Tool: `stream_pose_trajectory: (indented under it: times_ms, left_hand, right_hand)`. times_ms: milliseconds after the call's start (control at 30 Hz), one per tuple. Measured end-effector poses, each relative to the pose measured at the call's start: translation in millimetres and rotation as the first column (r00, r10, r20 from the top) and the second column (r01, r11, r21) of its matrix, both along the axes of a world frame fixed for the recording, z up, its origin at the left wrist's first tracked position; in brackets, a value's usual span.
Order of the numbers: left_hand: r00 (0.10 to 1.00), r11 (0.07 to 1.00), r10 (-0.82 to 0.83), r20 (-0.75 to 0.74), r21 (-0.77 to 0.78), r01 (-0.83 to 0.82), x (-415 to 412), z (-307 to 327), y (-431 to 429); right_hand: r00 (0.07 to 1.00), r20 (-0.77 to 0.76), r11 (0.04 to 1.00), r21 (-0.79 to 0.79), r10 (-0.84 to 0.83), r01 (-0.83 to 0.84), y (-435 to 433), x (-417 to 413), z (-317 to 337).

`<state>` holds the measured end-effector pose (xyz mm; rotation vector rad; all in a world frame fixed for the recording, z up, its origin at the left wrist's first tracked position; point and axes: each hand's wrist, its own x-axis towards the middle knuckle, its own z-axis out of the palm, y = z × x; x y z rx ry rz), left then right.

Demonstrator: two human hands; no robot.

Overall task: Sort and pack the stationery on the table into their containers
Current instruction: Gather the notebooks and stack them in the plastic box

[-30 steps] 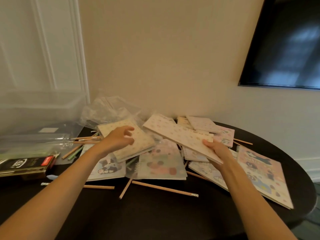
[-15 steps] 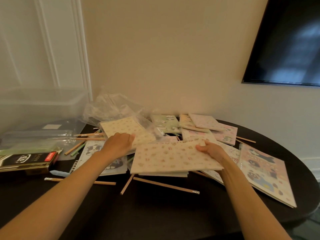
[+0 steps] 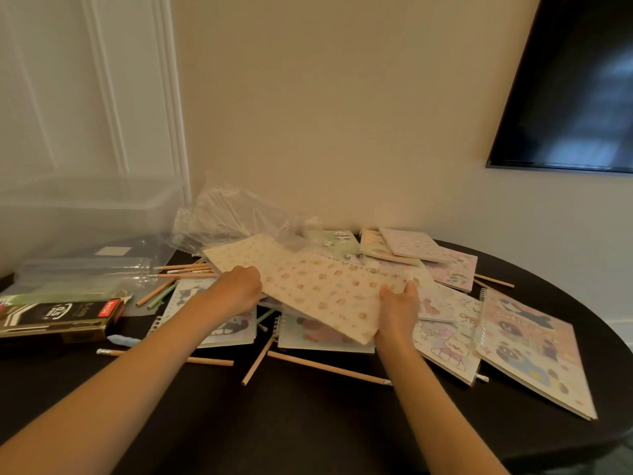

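1. I'm looking down at a dark round table pushed up against a cream wall. There's white panelled moulding off to the left and a black screen hanging high on the right.
2. Both hands are on the spotted notebook, which is tilted above the heap of notebooks mid-table.
3. The left hand has its fingers curled over the notebook's left edge and grips it.
4. The right hand pinches the near right corner. The thumb lies on the cover and the fingers are tucked underneath, out of my sight.
5. Loose pencils lie on the bare tabletop just in front of the heap, and more fan out at the back left.
6. On the far left a clear plastic bin stands against the moulding. Crumpled plastic bags are beside it and an open black pen box lies in front.
7. A small blue eraser sits just beside the pen box.
8. On the right a large cartoon notebook lies flat near the table's edge.
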<state>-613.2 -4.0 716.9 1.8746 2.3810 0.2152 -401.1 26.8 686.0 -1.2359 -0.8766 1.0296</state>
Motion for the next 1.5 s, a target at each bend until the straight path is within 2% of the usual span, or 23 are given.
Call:
stream_pose_trajectory:
  times_ms: [33,100,200,300,400,533,667,867,1100,1267,1400,1500]
  left_hand:
    - [1.000,1.000,-0.004,-0.012,0.008,0.005,2.6,-0.2,-0.1]
    - [0.999,1.000,-0.027,-0.046,-0.006,0.027,6.8,-1.1,0.4]
    - [0.991,0.997,-0.048,-0.127,-0.066,0.039,6.8,-6.0,0.2]
    - [0.989,1.000,0.007,-0.149,-0.010,-0.009,4.3,-7.5,0.7]
    - [0.992,0.998,-0.033,-0.123,0.049,0.039,11.2,-8.3,9.0]
    - [0.978,0.981,-0.161,0.130,0.133,0.144,24.9,-10.5,28.3]
    - [0.933,0.953,-0.203,0.297,0.280,0.119,29.4,-6.1,31.5]
    - [0.919,0.924,-0.226,0.323,0.369,0.097,15.9,-6.0,24.2]
    - [0.931,0.883,-0.243,0.273,0.460,0.096,10.8,-3.8,38.7]
    - [0.915,0.840,-0.279,0.292,0.536,0.085,23.4,3.2,50.7]
    - [0.888,0.864,-0.309,0.339,0.491,0.113,21.8,7.0,47.2]
    - [0.872,0.910,-0.283,0.400,0.400,0.112,5.8,5.2,44.6]
  right_hand:
    - [0.999,-0.025,1.000,-0.010,0.023,-0.024,-3.3,-9.7,-2.5]
    - [0.980,-0.098,0.982,-0.061,0.171,-0.177,-10.8,-29.3,-7.2]
    - [0.889,-0.222,0.886,-0.152,0.401,-0.437,-14.9,-42.6,-6.1]
    - [0.842,-0.328,0.836,-0.210,0.428,-0.506,-13.5,-32.8,-3.2]
    - [0.815,-0.390,0.833,-0.179,0.429,-0.524,-17.2,-24.2,-4.0]
    - [0.787,-0.441,0.851,-0.089,0.432,-0.517,-16.5,-27.8,-1.3]
    - [0.760,-0.485,0.837,-0.097,0.433,-0.539,-6.7,-52.8,4.8]
    - [0.727,-0.516,0.813,-0.095,0.453,-0.574,4.8,-98.7,5.3]
    - [0.753,-0.427,0.767,-0.183,0.501,-0.615,10.6,-95.6,-2.7]
    - [0.743,-0.368,0.755,-0.146,0.559,-0.640,7.4,-97.4,3.0]
    - [0.745,-0.425,0.780,-0.128,0.515,-0.612,11.9,-100.0,3.5]
    - [0.723,-0.507,0.785,-0.137,0.469,-0.605,17.6,-102.0,0.6]
